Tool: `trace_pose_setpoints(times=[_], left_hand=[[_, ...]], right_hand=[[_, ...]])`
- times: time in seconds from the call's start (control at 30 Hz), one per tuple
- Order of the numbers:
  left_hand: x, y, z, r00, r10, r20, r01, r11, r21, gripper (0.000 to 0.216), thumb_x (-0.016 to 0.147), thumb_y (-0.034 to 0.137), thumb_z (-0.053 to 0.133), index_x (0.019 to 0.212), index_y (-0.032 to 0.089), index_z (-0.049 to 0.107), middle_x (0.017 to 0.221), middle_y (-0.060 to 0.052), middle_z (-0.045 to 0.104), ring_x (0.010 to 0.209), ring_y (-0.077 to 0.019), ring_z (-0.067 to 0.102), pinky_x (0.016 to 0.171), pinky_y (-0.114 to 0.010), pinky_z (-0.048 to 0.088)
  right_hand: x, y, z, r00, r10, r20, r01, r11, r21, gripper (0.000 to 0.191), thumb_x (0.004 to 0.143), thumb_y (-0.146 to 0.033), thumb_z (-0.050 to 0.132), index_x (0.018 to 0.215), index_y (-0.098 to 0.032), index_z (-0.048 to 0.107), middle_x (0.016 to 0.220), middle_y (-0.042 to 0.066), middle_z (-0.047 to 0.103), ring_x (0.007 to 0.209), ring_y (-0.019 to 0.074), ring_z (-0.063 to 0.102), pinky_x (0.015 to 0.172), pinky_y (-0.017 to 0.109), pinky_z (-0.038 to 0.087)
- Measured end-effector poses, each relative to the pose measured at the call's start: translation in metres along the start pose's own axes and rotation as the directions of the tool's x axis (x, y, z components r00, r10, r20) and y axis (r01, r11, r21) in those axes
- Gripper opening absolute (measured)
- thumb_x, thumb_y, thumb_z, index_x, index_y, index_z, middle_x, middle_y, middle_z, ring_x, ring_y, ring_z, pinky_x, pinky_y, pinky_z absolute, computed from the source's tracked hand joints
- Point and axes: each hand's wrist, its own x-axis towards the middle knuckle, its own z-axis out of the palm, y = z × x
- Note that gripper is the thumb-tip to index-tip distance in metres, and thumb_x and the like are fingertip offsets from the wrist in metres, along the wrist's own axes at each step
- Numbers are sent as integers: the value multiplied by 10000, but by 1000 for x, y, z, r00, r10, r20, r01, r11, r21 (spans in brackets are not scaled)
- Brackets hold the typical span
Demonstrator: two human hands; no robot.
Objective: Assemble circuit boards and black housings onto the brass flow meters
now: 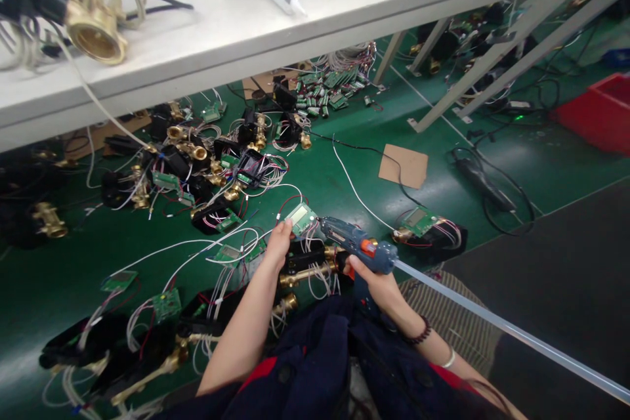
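Note:
Pinched in my left hand point(279, 244) is a small green circuit board point(301, 218) with a pale display and thin red and white wires. My right hand point(375, 281) is wrapped round the handle of a dark blue hot glue gun point(357, 241) with an orange part on its body. Its nozzle points left, close to the board's right edge; I cannot tell whether they touch. Out of the gun's back runs a long translucent glue stick point(492, 321). Below the board lies a black housing with brass fittings point(290, 279) and grey wires.
Black and brass meter bodies with boards point(167, 305) cover the green floor left and ahead. One board on a black housing point(420, 222) lies right, near a cardboard piece point(403, 166). A white bench point(187, 56) crosses ahead; a red bin point(598, 111) stands far right.

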Motion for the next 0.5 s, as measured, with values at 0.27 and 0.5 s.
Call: trace_pose_setpoints(times=[0.27,0.5], left_hand=[[6,0,0,999,-44,-2,44,999,16,376,774,509,615,801,136,652,779,-38,668,704,-151,583,711,-287,443],[26,7,-21,971,-238,-34,239,969,65,262,895,372,523,947,126,594,889,-38,627,757,-135,604,711,-324,518]], right_hand=[[2,3,3,998,-12,-65,15,999,35,466,585,-665,700,668,-207,674,732,50,691,791,256,619,855,421,478],[-15,-4,-14,999,24,-38,-23,999,39,511,568,-659,719,762,-186,713,870,100,718,913,310,636,936,477,441]])
